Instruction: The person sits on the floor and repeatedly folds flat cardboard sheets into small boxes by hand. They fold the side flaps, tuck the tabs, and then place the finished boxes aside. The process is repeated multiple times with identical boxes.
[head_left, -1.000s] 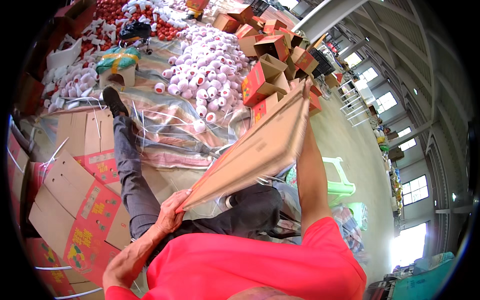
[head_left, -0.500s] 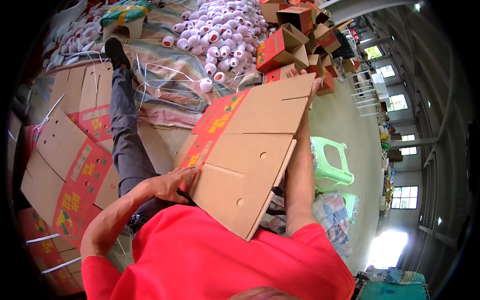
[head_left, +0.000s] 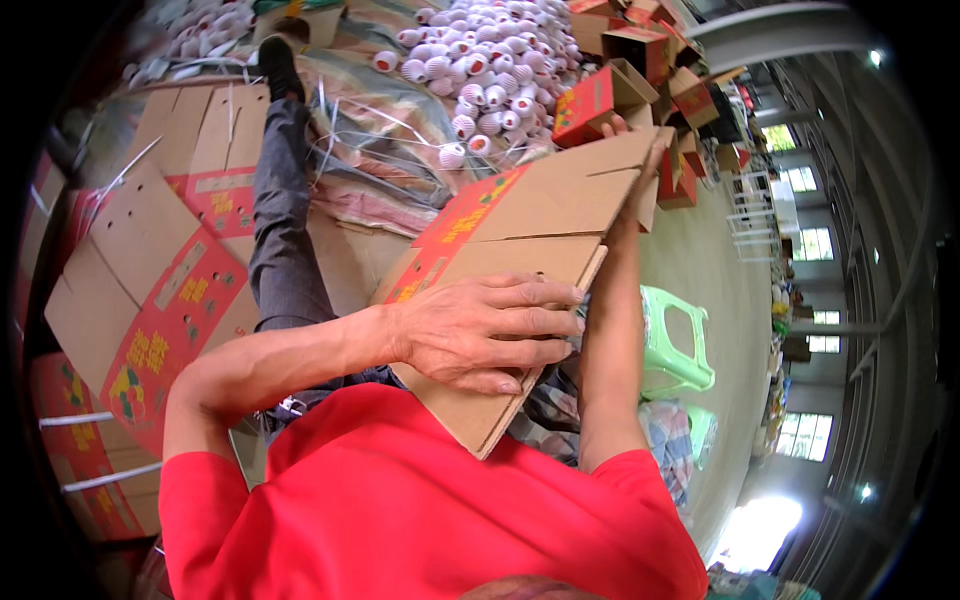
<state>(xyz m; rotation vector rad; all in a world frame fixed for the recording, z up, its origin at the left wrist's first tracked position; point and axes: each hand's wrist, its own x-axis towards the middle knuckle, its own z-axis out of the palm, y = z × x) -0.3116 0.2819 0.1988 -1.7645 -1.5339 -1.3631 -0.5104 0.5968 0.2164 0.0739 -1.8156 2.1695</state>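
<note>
A flattened cardboard box point(head_left: 545, 212), brown with a red printed band, lies tilted across my lap with slotted flaps. My left hand point(head_left: 485, 330) rests on its near part, back of the hand up. Its fingers are stretched out and slightly spread, their tips reaching the right edge of the cardboard. At the far right corner my right hand point(head_left: 652, 160) grips the box; fingertips show beyond the edge, and part of the hand is hidden behind the cardboard.
More flattened boxes point(head_left: 130, 270), some with white straps, lie at the left. Net-wrapped fruit point(head_left: 500, 70) is heaped on a striped sheet point(head_left: 380, 130) ahead. Open red boxes point(head_left: 590, 105) are piled at the far right. Green stools point(head_left: 680, 345) stand right of me.
My left hand has moved right, from the box's left edge onto its near part, fingers reaching the right edge. The box has tilted more steeply; my right hand stays at its far corner.
</note>
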